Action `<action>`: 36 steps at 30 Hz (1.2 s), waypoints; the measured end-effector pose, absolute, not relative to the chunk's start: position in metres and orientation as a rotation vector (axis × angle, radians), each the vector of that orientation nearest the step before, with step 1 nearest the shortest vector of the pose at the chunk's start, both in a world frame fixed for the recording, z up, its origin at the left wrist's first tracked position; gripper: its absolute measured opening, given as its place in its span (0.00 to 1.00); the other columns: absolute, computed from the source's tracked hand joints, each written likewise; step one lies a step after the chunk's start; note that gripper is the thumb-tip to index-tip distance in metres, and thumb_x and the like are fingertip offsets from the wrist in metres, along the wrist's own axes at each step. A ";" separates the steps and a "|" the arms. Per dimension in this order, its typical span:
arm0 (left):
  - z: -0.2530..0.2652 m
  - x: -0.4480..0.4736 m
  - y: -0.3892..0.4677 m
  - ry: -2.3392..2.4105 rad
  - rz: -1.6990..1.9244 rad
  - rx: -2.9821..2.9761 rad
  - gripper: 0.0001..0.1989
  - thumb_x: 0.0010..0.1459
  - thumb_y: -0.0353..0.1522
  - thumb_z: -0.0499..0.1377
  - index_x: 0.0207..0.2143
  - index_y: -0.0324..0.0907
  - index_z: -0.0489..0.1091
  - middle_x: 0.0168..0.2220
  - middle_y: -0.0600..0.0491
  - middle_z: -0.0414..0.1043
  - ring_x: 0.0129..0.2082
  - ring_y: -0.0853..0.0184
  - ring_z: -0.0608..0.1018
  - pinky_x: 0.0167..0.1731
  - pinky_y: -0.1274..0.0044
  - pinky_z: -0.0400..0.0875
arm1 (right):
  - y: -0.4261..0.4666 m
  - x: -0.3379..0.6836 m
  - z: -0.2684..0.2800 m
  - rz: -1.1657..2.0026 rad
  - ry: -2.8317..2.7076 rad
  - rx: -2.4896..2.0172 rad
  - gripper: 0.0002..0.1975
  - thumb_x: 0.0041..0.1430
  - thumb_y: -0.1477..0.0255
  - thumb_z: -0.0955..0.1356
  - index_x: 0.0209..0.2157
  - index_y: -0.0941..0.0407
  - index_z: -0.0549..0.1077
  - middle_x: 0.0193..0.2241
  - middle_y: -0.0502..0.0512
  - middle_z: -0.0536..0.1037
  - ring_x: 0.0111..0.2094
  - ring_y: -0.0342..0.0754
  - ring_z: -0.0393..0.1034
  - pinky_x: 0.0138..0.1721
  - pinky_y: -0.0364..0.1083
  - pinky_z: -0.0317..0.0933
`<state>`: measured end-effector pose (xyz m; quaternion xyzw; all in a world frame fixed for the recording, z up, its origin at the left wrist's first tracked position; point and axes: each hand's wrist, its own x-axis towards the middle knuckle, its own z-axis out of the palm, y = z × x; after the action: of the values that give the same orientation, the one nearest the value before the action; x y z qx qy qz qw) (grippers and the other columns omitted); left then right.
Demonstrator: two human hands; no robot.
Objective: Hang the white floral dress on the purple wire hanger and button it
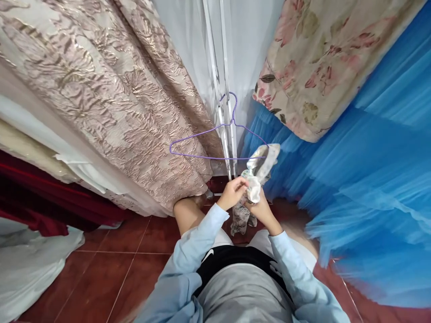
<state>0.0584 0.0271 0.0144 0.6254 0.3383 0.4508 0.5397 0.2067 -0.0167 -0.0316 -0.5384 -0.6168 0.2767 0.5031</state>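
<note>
A purple hanger (202,157) hangs in front of two white metal poles, its right end inside the opening of a pale patterned garment (269,161). My left hand (233,192) pinches the garment's white edge from the left. On the other side, my right hand (261,208) is closed round the bunched cloth, its fingers partly hidden behind it. The garment's lower part droops between my knees. The hanger's left end is bare, with no cloth on it.
Shiny pink embossed fabric (134,89) hangs at left, beside dark red cloth (27,193). At right hang a floral garment (323,67) and blue tulle (370,179). White poles (215,67) stand ahead; red tiles (111,269) cover the floor.
</note>
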 end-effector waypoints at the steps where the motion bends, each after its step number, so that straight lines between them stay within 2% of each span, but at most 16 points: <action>1: 0.026 0.062 0.024 0.777 1.055 1.603 0.08 0.60 0.36 0.61 0.33 0.40 0.71 0.32 0.51 0.72 0.34 0.66 0.75 0.38 0.75 0.70 | -0.019 0.210 -0.024 0.699 -1.477 -1.255 0.26 0.52 0.64 0.73 0.53 0.56 0.72 0.52 0.65 0.76 0.53 0.60 0.70 0.53 0.56 0.65; 4: 0.050 0.068 0.020 0.760 1.098 1.781 0.07 0.63 0.35 0.58 0.35 0.40 0.71 0.33 0.50 0.72 0.35 0.66 0.75 0.41 0.74 0.70 | -0.023 0.219 0.001 0.915 -1.456 -1.170 0.13 0.61 0.61 0.69 0.39 0.56 0.75 0.36 0.56 0.78 0.37 0.52 0.72 0.42 0.49 0.66; 7: 0.057 0.068 0.022 0.719 1.195 1.714 0.09 0.63 0.36 0.61 0.42 0.41 0.70 0.38 0.49 0.73 0.40 0.64 0.76 0.47 0.73 0.70 | -0.021 0.226 0.027 1.094 -1.507 -1.095 0.16 0.64 0.58 0.67 0.33 0.56 0.73 0.29 0.52 0.74 0.30 0.47 0.66 0.34 0.46 0.62; 9: 0.054 0.066 0.023 0.627 1.162 1.658 0.21 0.59 0.38 0.66 0.52 0.42 0.67 0.46 0.46 0.74 0.49 0.61 0.77 0.55 0.71 0.68 | -0.019 0.230 0.044 1.156 -1.530 -1.028 0.17 0.65 0.56 0.67 0.34 0.56 0.73 0.29 0.51 0.73 0.30 0.46 0.65 0.33 0.44 0.61; 11: 0.046 0.062 0.024 0.538 0.994 1.600 0.32 0.53 0.42 0.71 0.56 0.42 0.66 0.50 0.45 0.74 0.52 0.58 0.76 0.56 0.70 0.67 | -0.016 0.236 0.063 1.192 -1.508 -0.976 0.18 0.65 0.54 0.68 0.34 0.56 0.72 0.28 0.50 0.72 0.29 0.45 0.64 0.30 0.43 0.60; 12: 0.040 0.059 0.024 0.529 0.872 1.554 0.32 0.52 0.46 0.71 0.54 0.41 0.69 0.48 0.45 0.75 0.50 0.58 0.77 0.53 0.70 0.69 | -0.015 0.241 0.073 1.194 -1.486 -0.970 0.19 0.64 0.53 0.68 0.33 0.55 0.72 0.27 0.50 0.71 0.28 0.45 0.63 0.29 0.43 0.59; 14: 0.027 0.050 0.023 0.604 0.658 1.461 0.30 0.49 0.54 0.69 0.41 0.38 0.75 0.39 0.46 0.77 0.39 0.60 0.78 0.42 0.72 0.72 | -0.011 0.252 0.093 1.160 -1.453 -0.989 0.20 0.62 0.51 0.70 0.31 0.55 0.71 0.25 0.50 0.70 0.26 0.44 0.62 0.26 0.43 0.58; 17: 0.011 0.028 0.020 0.823 0.606 1.466 0.31 0.48 0.58 0.67 0.29 0.36 0.74 0.28 0.51 0.73 0.29 0.66 0.72 0.33 0.75 0.67 | -0.008 0.273 0.117 1.039 -1.446 -1.052 0.21 0.59 0.50 0.72 0.29 0.55 0.72 0.23 0.50 0.69 0.23 0.44 0.61 0.23 0.43 0.55; 22: 0.014 -0.031 0.014 1.118 0.676 1.839 0.20 0.57 0.48 0.63 0.30 0.38 0.76 0.28 0.54 0.74 0.30 0.67 0.70 0.32 0.77 0.64 | -0.007 0.306 0.125 0.839 -1.388 -1.104 0.19 0.57 0.52 0.74 0.28 0.54 0.74 0.21 0.50 0.69 0.21 0.44 0.59 0.21 0.44 0.52; 24: 0.027 -0.056 0.013 1.192 0.711 1.861 0.19 0.55 0.46 0.64 0.29 0.38 0.76 0.26 0.54 0.73 0.28 0.68 0.69 0.30 0.78 0.62 | -0.003 0.315 0.118 0.790 -1.347 -1.116 0.19 0.57 0.53 0.74 0.28 0.54 0.74 0.22 0.51 0.70 0.21 0.43 0.59 0.21 0.44 0.52; 28: 0.068 -0.096 0.024 1.212 0.841 1.844 0.20 0.51 0.46 0.66 0.21 0.38 0.71 0.20 0.56 0.64 0.23 0.71 0.63 0.25 0.79 0.56 | 0.009 0.320 0.102 0.785 -1.323 -1.153 0.20 0.56 0.52 0.75 0.27 0.55 0.74 0.20 0.49 0.68 0.20 0.42 0.57 0.19 0.43 0.49; 30: 0.089 -0.112 0.040 1.182 0.939 1.863 0.19 0.51 0.44 0.66 0.20 0.39 0.70 0.21 0.55 0.64 0.24 0.70 0.64 0.27 0.78 0.57 | 0.014 0.315 0.097 0.847 -1.343 -1.151 0.20 0.55 0.52 0.75 0.28 0.55 0.75 0.20 0.49 0.69 0.20 0.41 0.58 0.19 0.42 0.51; 33: 0.112 -0.129 0.071 1.159 1.042 1.844 0.12 0.47 0.37 0.67 0.19 0.39 0.71 0.22 0.53 0.65 0.28 0.67 0.66 0.30 0.77 0.60 | 0.016 0.304 0.094 1.048 -1.454 -1.163 0.21 0.49 0.53 0.78 0.33 0.57 0.79 0.25 0.51 0.76 0.23 0.44 0.66 0.23 0.42 0.59; 36: 0.122 -0.132 0.098 1.119 1.130 1.737 0.07 0.43 0.28 0.67 0.20 0.38 0.71 0.29 0.50 0.71 0.34 0.64 0.71 0.37 0.76 0.65 | 0.016 0.296 0.091 1.277 -1.592 -1.215 0.22 0.45 0.56 0.80 0.33 0.59 0.80 0.25 0.53 0.79 0.24 0.45 0.68 0.25 0.43 0.62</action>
<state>-0.1322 0.0976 0.1221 0.6812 0.4388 0.4432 0.3834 0.2965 0.0158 0.0911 -0.4743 -0.6216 0.4988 0.3740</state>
